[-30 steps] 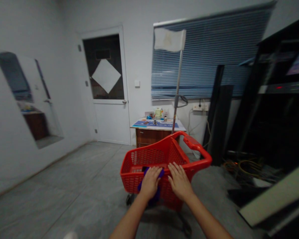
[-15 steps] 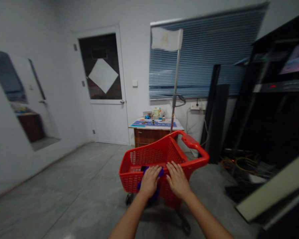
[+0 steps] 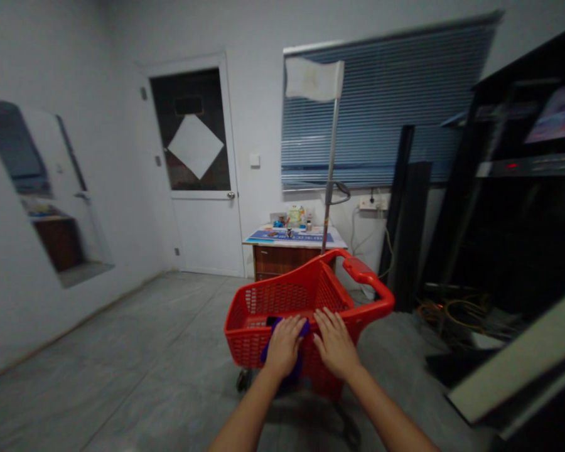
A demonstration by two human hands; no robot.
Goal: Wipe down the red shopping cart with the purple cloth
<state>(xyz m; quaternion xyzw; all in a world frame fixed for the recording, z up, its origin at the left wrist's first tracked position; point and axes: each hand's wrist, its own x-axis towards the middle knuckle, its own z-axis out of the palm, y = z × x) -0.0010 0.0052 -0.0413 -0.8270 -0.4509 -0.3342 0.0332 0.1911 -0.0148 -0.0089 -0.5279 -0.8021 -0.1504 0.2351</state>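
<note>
A red plastic shopping cart stands side-on in front of me, its handle at the right. My left hand presses a purple cloth against the near rim, fingers bent over it. Part of the cloth hangs down outside the basket wall; the rest is hidden under the palm. Beside it, my right hand lies on the same rim with fingers stretched out, nothing visible in it. A small dark object shows inside the basket behind my left hand; I cannot make out what it is.
Behind the cart are a wooden cabinet with small items on top and a pole with a white flag. A white door is at the back left. Dark panels, cables and a pale board lie at the right.
The view has tilted up slightly, so the background sits a little lower. Both hands stay at nearly the same place on the cart's rim.
</note>
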